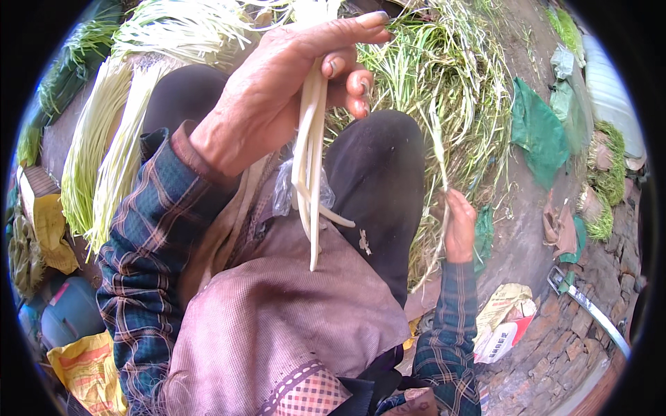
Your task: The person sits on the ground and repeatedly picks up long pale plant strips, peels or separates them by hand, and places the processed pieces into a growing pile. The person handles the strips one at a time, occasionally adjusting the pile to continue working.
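My left hand (270, 93) is raised in front of me, with a few long whitish vegetable stalks (312, 171) held against the palm. Their thin ends hang over my pinkish-brown apron (291, 301); their tops are washed out by glare. Lower on the right, my right hand (460, 223) pinches a single limp stalk with leaves (439, 156), which trails above and below the fingers. Behind it lies a heap of loose green and straw-coloured leaves (468, 88). A crumpled clear plastic bag (283, 187) rests at my lap, partly behind the hanging stalks.
Bundles of pale yellow-green stalks (99, 145) lie left of my knee, with more white stalks (177, 31) beyond. Green plastic sheeting (538, 132) is on the ground at right. A metal strap with a buckle (588, 304) and printed bags (504, 322) lie lower right. A blue container (70, 312) stands left.
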`<state>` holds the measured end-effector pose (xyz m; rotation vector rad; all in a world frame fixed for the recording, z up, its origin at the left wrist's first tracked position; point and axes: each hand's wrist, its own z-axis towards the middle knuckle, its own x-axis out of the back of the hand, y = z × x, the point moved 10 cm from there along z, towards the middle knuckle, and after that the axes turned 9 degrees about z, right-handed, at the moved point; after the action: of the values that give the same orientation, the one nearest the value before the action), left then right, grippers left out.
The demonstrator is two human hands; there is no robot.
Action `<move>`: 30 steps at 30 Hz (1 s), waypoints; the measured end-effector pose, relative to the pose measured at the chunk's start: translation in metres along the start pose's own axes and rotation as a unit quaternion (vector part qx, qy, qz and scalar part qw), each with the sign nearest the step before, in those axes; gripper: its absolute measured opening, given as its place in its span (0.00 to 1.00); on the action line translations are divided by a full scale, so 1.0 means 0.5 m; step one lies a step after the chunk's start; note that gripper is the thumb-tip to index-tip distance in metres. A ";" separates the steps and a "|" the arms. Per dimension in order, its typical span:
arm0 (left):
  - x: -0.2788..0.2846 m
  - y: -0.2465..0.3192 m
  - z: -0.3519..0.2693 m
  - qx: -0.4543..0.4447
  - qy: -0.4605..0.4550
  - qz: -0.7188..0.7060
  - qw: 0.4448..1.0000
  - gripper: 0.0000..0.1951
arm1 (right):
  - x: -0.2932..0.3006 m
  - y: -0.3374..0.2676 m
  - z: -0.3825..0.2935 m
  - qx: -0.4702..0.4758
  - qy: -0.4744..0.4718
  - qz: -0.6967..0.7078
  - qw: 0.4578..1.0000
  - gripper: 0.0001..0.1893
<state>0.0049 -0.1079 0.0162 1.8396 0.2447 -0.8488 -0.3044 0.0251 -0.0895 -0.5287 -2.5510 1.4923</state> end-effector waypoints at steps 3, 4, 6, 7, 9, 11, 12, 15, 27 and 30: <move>-0.002 -0.004 0.001 -0.002 -0.009 -0.008 1.000 0.16 | 0.002 -0.060 -0.084 0.024 -0.019 0.140 0.990 0.11; -0.002 -0.006 0.001 -0.003 -0.007 -0.013 1.000 0.16 | 0.002 -0.079 -0.117 0.038 -0.005 0.104 0.994 0.11; -0.005 -0.005 0.002 -0.015 -0.011 -0.015 1.000 0.17 | -0.026 -0.114 -0.167 0.041 -0.037 0.086 0.995 0.12; -0.006 -0.004 0.001 -0.020 -0.012 -0.016 1.000 0.17 | -0.029 -0.147 -0.188 0.078 -0.034 0.062 0.994 0.12; -0.005 -0.008 -0.002 -0.017 -0.006 0.002 1.000 0.16 | -0.030 -0.212 -0.231 0.147 -0.026 0.011 0.989 0.13; -0.012 -0.007 -0.001 -0.017 -0.021 0.015 1.000 0.14 | -0.045 -0.238 -0.237 0.190 -0.054 0.043 0.979 0.11; -0.002 -0.015 0.000 -0.015 0.020 0.030 0.999 0.17 | -0.046 -0.235 -0.228 0.192 -0.041 0.020 0.980 0.11; 0.005 -0.028 0.003 0.006 0.035 0.023 0.999 0.16 | -0.073 -0.213 -0.190 0.199 -0.067 -0.043 0.977 0.11; 0.006 -0.099 0.044 0.074 -0.014 0.072 0.995 0.14 | -0.172 -0.202 -0.182 0.261 -0.114 -0.112 0.952 0.15; -0.011 -0.109 0.046 0.072 -0.033 0.090 0.993 0.15 | -0.187 -0.175 -0.194 0.241 -0.141 -0.131 0.951 0.15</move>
<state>-0.0380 -0.1031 -0.0248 1.9293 -0.0257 -0.8169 -0.2091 0.0309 0.0400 0.0925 -2.1861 2.1020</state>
